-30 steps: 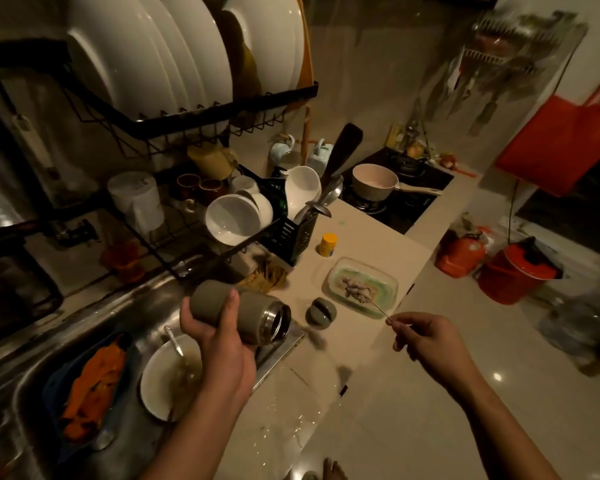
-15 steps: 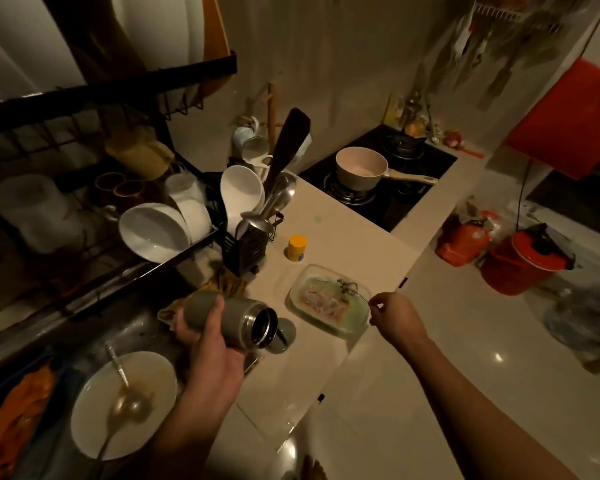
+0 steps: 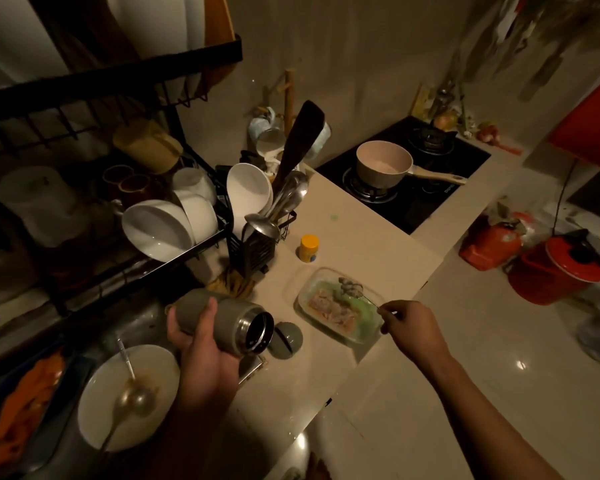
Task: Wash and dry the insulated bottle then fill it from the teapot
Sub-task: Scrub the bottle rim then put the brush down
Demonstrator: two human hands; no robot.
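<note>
- counter (image 3: 354,230): pale top running from the sink to the hob, and most of the task's things sit on or over its near end
- dish rack (image 3: 118,81): black wire, 2 tiers, holding white bowls and cups, at the left behind the sink
- sink (image 3: 84,327): steel, bottom left, with a dirty white plate (image 3: 160,368) and a spoon (image 3: 132,400) inside
- hob (image 3: 440,202): black, far right of the counter, with 1 saucepan (image 3: 383,164) on a burner; no teapot that I can pick out anywhere in view
- glass dish (image 3: 303,299): on the counter just right of the bottle, with food scraps in it
- insulated bottle (image 3: 229,315): grey, lying nearly flat in the air over the sink edge, open steel mouth pointing right, cap off
- left hand (image 3: 205,358): wrapped round the bottle's body, thumb over the top, a firm hold
- right hand (image 3: 413,325): fingertips pinching a thin wire or string, cannot tell which
- bottle lid (image 3: 288,339): grey, on the counter just beside the bottle mouth
- clump (image 3: 350,287): small and dark, at the far end of the wire, hanging over the dish
- step, my read: pre-wash clearing, with the clump being dumped in the dish; washing not started
- next move calls for: let go of the wire, bring the bottle over the sink, mouth up under water; mind the lid close by
</note>
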